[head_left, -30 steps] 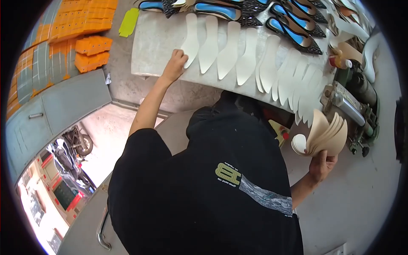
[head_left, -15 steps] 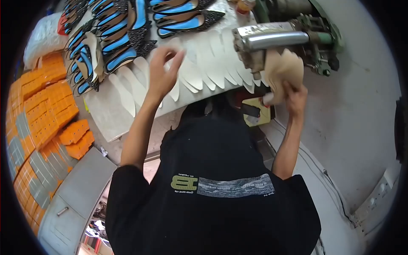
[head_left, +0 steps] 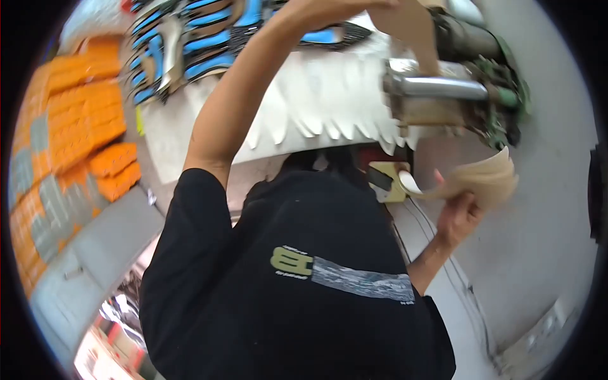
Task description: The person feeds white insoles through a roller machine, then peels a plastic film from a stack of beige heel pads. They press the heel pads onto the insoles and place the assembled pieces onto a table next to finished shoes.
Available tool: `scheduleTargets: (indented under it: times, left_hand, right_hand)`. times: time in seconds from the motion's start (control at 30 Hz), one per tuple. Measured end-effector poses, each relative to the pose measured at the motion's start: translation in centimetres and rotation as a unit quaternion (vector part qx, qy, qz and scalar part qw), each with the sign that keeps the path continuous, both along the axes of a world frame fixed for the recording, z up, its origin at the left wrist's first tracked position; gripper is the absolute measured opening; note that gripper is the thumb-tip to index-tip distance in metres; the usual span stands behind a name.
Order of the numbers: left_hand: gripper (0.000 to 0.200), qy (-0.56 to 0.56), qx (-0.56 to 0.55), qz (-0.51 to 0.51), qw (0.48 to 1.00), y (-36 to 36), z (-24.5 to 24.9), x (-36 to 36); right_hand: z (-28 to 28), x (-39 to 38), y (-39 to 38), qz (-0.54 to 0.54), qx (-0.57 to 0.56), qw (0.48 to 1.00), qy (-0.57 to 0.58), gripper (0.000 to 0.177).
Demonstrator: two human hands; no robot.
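Note:
My right hand (head_left: 459,218) is closed around a fanned stack of beige insoles (head_left: 484,180), held out to the right of the table. At the top edge of the view, my left hand (head_left: 345,7) reaches over the table, partly cut off and blurred. Its fingers are on the upper end of a single beige insole (head_left: 411,28), whose lower end meets the back of the machine's shiny metal roller (head_left: 443,87). White insoles (head_left: 316,95) lie overlapping in a row along the table's near edge.
Black shoes with blue linings (head_left: 209,41) stand at the back left of the table (head_left: 168,142). A green machine body (head_left: 500,82) is beside the wall on the right. Orange stacks (head_left: 85,123) stand at the left, and a yellow container (head_left: 399,190) is below the table.
My left hand has swung up and right from above the insole row to the insole behind the roller. My right hand has moved down and right with its stack. The view has shifted.

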State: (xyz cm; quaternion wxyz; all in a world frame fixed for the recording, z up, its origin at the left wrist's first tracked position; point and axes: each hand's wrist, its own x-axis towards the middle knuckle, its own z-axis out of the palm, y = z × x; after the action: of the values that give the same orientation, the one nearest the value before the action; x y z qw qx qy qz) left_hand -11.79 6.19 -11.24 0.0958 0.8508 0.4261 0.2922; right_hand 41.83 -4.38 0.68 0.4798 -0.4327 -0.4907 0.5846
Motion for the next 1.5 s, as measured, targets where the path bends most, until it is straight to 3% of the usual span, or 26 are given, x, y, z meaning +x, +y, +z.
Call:
scheduleTargets:
  times: [0.07,0.1,0.13,0.2,0.23,0.3,0.43,0.53,0.77,0.9,1.0,1.07,1.13,1.17,1.2,1.23,1.27,1.33,1.4,1.47,1.5]
  left_hand:
    - [0.029,0.008,0.036,0.215,0.976,-12.3,9.6,0.4]
    - [0.025,0.013,0.058,0.316,0.947,-19.8,15.8,1.8]
    - [0.022,0.016,0.084,0.411,0.908,-24.4,20.2,2.5]
    - [0.015,0.021,0.141,0.581,0.801,-27.9,25.9,3.1]
    - [0.032,0.105,0.135,0.539,0.825,-32.5,24.5,-0.2]
    - [0.038,0.17,0.113,0.568,0.797,-39.1,18.1,-3.7]
    - [0.032,0.177,-0.059,0.629,0.755,-49.2,1.7,-3.9]
    - [0.028,0.142,-0.104,0.622,0.763,-52.1,-4.9,-2.6]
    - [0.027,0.073,-0.123,0.585,0.799,-52.7,-7.4,-1.3]
    - [0.027,0.061,-0.135,0.571,0.807,-52.7,-6.4,0.3]
    - [0.027,0.049,-0.13,0.588,0.797,-51.9,-3.9,2.9]
    - [0.028,0.038,-0.111,0.661,0.741,-49.6,-1.4,6.5]
    - [0.027,-0.162,-0.22,0.61,0.743,-42.7,4.2,11.1]
    - [0.027,-0.409,-0.243,0.561,0.678,-38.3,6.8,13.7]
    - [0.028,-0.627,-0.26,0.469,0.564,-33.5,9.6,16.3]
    - [0.024,-0.831,-0.288,0.332,0.341,-28.6,13.0,18.6]
    - [0.024,-0.829,-0.311,0.309,0.346,-26.1,15.2,19.3]
    - [0.023,-0.658,-0.318,0.29,0.618,-21.8,18.8,20.7]
    - [0.023,-0.43,-0.257,0.242,0.831,-19.0,20.4,22.2]
    - [0.02,-0.395,-0.115,0.16,0.897,-15.9,19.7,24.6]
    - [0.02,-0.396,-0.12,0.149,0.898,-14.3,19.4,25.0]
  right_hand:
    - [1.6,-1.4,0.3,0.066,-0.049,0.996,0.036,0.034]
    - [1.0,-1.5,0.3,0.044,-0.052,0.997,0.023,0.034]
    - [0.4,-1.7,0.3,0.02,-0.053,0.998,0.006,0.034]
    - [1.0,-3.8,-0.1,0.093,-0.048,0.994,0.032,0.034]
    - [1.4,-5.0,-0.2,0.14,-0.035,0.988,0.048,0.033]
    - [1.8,-7.6,-0.3,0.166,-0.037,0.984,0.06,0.033]
    - [2.4,-10.4,-1.1,0.201,-0.03,0.977,0.065,0.032]
    - [2.6,-10.3,-0.3,0.237,-0.039,0.97,0.018,0.031]
    - [2.4,-11.1,-0.9,0.222,-0.023,0.974,-0.037,0.031]
    - [1.8,-9.9,-0.6,0.21,-0.05,0.976,0.013,0.031]
    - [1.4,-9.0,-1.1,0.173,-0.036,0.984,0.012,0.031]
    - [1.3,-8.5,-1.5,0.133,-0.017,0.991,0.008,0.031]
    - [1.7,-8.2,-2.3,0.159,-0.044,0.985,-0.045,0.033]
    - [1.7,-8.8,-2.8,0.176,-0.046,0.982,-0.054,0.031]
    - [2.0,-9.5,-3.2,0.21,-0.046,0.974,-0.067,0.031]
    - [2.4,-10.1,-3.6,0.238,-0.047,0.967,-0.082,0.03]
    - [3.2,-11.1,-3.8,0.258,-0.05,0.962,-0.074,0.029]
    - [5.0,-10.6,-3.6,0.252,-0.045,0.964,-0.078,0.028]
    - [6.1,-8.9,-3.1,0.163,-0.016,0.986,-0.024,0.029]
    - [4.6,-6.0,-1.7,0.03,0.071,0.993,-0.094,0.025]
    - [3.3,-4.9,-0.4,0.018,0.07,0.993,-0.096,0.025]
